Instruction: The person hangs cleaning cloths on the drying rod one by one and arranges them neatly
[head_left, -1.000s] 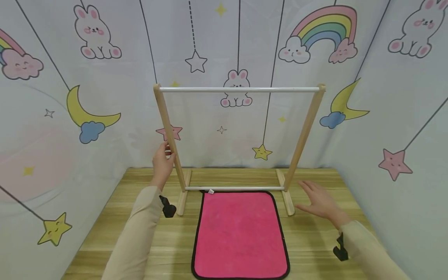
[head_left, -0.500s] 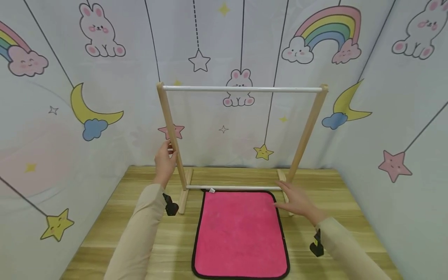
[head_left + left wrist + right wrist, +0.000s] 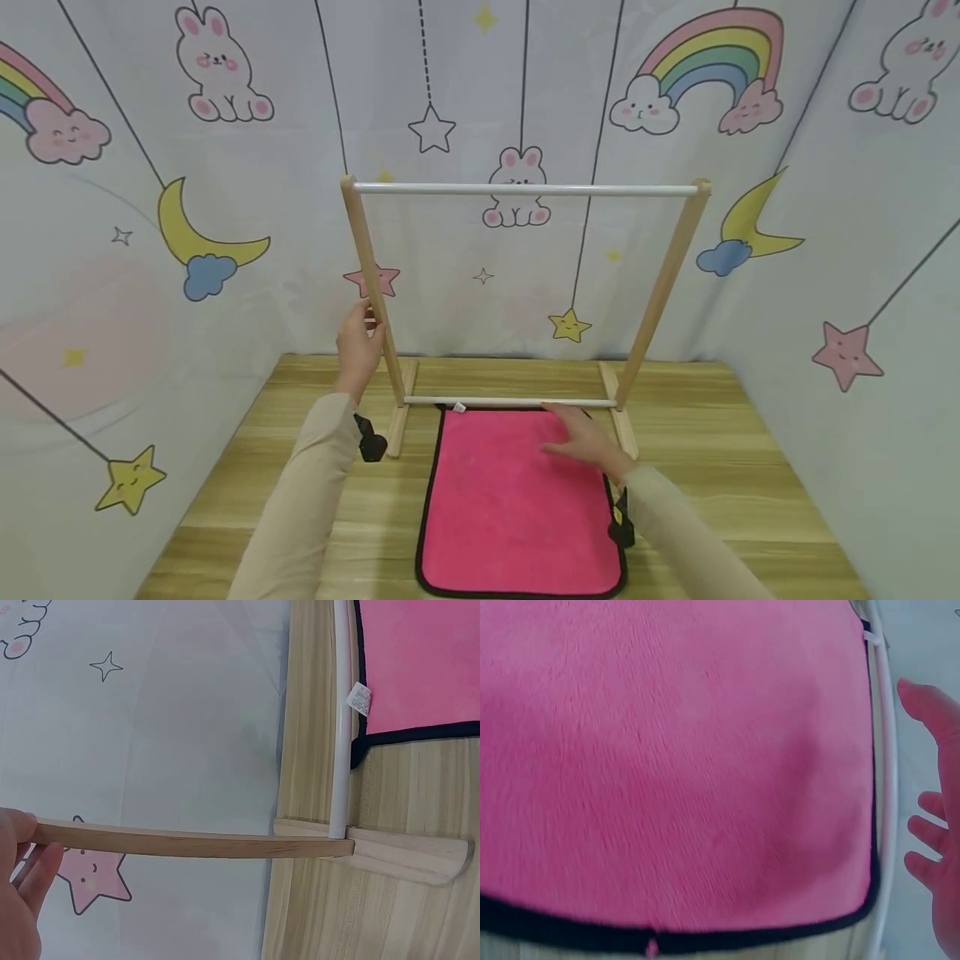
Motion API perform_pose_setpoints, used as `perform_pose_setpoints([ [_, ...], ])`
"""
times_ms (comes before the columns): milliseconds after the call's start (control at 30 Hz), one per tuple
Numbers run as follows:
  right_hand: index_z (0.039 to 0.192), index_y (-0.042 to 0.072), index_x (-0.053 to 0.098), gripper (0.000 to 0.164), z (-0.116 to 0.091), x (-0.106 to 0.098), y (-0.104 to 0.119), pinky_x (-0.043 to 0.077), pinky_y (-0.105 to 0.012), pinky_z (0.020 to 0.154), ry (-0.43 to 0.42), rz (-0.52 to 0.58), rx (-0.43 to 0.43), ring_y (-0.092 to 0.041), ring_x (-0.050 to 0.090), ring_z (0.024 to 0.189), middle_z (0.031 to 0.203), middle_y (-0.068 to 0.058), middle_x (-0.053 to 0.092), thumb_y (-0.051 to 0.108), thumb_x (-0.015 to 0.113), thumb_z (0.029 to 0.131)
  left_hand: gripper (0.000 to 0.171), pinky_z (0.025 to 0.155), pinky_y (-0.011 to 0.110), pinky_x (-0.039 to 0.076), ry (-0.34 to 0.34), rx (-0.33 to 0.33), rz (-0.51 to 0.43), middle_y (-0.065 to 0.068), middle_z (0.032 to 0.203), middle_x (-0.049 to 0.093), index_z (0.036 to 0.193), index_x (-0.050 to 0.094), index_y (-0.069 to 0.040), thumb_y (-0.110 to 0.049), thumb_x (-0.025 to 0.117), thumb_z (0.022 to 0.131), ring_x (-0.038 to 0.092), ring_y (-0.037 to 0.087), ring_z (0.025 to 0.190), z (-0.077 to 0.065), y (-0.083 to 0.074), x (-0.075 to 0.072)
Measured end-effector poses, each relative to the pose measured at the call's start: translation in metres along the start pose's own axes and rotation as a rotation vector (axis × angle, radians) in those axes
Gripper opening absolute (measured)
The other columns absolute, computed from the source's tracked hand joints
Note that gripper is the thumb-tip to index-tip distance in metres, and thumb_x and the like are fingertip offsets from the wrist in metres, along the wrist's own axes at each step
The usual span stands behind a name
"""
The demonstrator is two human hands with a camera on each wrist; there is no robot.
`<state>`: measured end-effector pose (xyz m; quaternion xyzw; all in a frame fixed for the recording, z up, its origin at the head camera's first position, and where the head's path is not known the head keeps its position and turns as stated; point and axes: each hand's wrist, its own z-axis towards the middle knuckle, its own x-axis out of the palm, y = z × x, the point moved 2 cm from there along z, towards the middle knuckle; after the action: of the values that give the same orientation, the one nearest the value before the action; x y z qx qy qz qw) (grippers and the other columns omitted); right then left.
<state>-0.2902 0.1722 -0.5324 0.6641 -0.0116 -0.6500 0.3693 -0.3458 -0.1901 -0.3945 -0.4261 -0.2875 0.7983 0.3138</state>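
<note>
A small rack with a white top bar, a white lower bar and two wooden posts stands on the table. My left hand holds the left wooden post about midway up, thumb and fingers around it in the left wrist view. A pink towel with black edging lies flat in front of the lower bar, its white label at the far left corner. Over the towel's far right part, my right hand hovers with fingers extended, holding nothing; the thumb stands apart from the fingers.
The rack's wooden feet rest on the wood-grain table. Behind and to both sides hangs a white cloth backdrop printed with rabbits, stars and rainbows. The right wooden post stands close to the right forearm's side.
My right hand has moved left from beside the rack's right foot to above the pink towel. My left hand keeps its grip on the post. The view has shifted slightly.
</note>
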Motion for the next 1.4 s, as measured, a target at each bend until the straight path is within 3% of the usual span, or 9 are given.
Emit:
perform_pose_setpoints([
  [133, 0.136, 0.002, 0.040, 0.073, 0.005, 0.015, 0.004, 0.036, -0.051, 0.099, 0.030, 0.059, 0.035, -0.035, 0.040, 0.125, 0.136, -0.018, 0.044, 0.032, 0.072, 0.077, 0.037, 0.081, 0.045, 0.050, 0.008, -0.006, 0.008, 0.021, 0.108, 0.058, 0.123, 0.049, 0.000, 0.001, 0.056, 0.086, 0.061, 0.034, 0.094, 0.000, 0.000, 0.000],
  [333, 0.134, 0.000, 0.041, 0.075, 0.013, 0.032, 0.009, 0.036, -0.050, 0.100, 0.026, 0.017, 0.036, -0.037, 0.042, 0.123, 0.132, -0.020, 0.046, 0.033, 0.073, 0.075, 0.037, 0.080, 0.044, 0.051, -0.001, -0.008, 0.009, 0.021, 0.107, 0.058, 0.122, 0.049, 0.002, 0.001, 0.056, 0.086, 0.060, 0.034, 0.094, 0.000, -0.001, -0.001],
  [467, 0.133, -0.002, 0.042, 0.074, 0.021, 0.041, 0.008, 0.035, -0.047, 0.102, 0.066, -0.045, 0.027, -0.036, 0.041, 0.124, 0.133, -0.022, 0.044, 0.035, 0.072, 0.076, 0.036, 0.081, 0.044, 0.050, -0.013, -0.004, 0.014, 0.021, 0.106, 0.058, 0.121, 0.050, 0.002, 0.001, 0.056, 0.086, 0.061, 0.034, 0.093, 0.002, -0.001, 0.001],
  [767, 0.132, -0.005, 0.041, 0.067, 0.040, 0.049, 0.012, 0.033, -0.044, 0.104, 0.107, -0.114, 0.007, -0.034, 0.037, 0.128, 0.137, -0.021, 0.041, 0.027, 0.069, 0.080, 0.036, 0.083, 0.046, 0.048, -0.028, 0.014, 0.012, 0.021, 0.105, 0.059, 0.120, 0.050, 0.001, 0.003, 0.056, 0.084, 0.061, 0.035, 0.092, 0.002, 0.000, 0.001],
  [1033, 0.129, -0.005, 0.044, 0.066, 0.049, 0.052, 0.014, 0.035, -0.043, 0.103, 0.103, -0.085, 0.069, -0.032, 0.042, 0.124, 0.132, -0.019, 0.047, 0.020, 0.073, 0.076, 0.035, 0.079, 0.046, 0.049, -0.036, 0.041, 0.009, 0.020, 0.102, 0.060, 0.119, 0.052, -0.002, 0.001, 0.056, 0.085, 0.061, 0.033, 0.090, 0.000, -0.002, 0.002],
  [1233, 0.125, -0.002, 0.050, 0.056, 0.042, 0.052, 0.019, 0.041, -0.045, 0.095, 0.072, -0.048, 0.023, -0.031, 0.050, 0.115, 0.123, -0.016, 0.055, 0.015, 0.071, 0.076, 0.037, 0.082, 0.047, 0.047, -0.018, 0.005, 0.034, 0.020, 0.105, 0.060, 0.122, 0.050, 0.000, 0.001, 0.056, 0.086, 0.061, 0.033, 0.091, 0.000, -0.002, 0.003],
  [1400, 0.125, 0.001, 0.052, 0.053, 0.029, 0.053, 0.025, 0.045, -0.043, 0.091, 0.037, -0.075, -0.075, -0.028, 0.054, 0.112, 0.122, -0.014, 0.056, 0.019, 0.069, 0.078, 0.036, 0.083, 0.048, 0.046, -0.023, -0.003, 0.040, 0.020, 0.105, 0.060, 0.121, 0.050, 0.000, 0.000, 0.056, 0.086, 0.061, 0.033, 0.092, 0.000, -0.002, 0.001],
])
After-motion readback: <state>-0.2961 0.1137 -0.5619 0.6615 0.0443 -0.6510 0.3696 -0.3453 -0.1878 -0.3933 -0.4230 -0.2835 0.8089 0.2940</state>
